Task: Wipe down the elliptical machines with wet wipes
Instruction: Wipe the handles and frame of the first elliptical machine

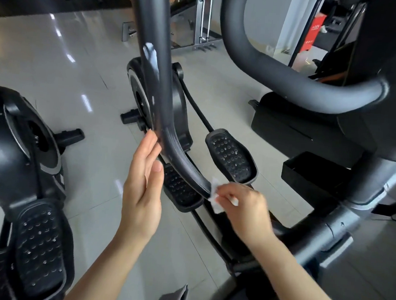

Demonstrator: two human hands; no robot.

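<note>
Right hand pinches a wipe against the bar; left hand, fingers straight, touches the bar higher up.

Two bare arms reaching forward and up from the bottom edge. Left hand held up flat, palm turned to the right, fingers straight and close together, pointing up. Thumb lying along the palm side, nail showing. Fingertips touching something dark at the top. Left forearm slanting up from the low left. Right hand lower and to the right, back of the hand facing up, fingers curled in and pinching something white and crumpled. Right wrist bent a bit, forearm running down to the low right corner.
</note>
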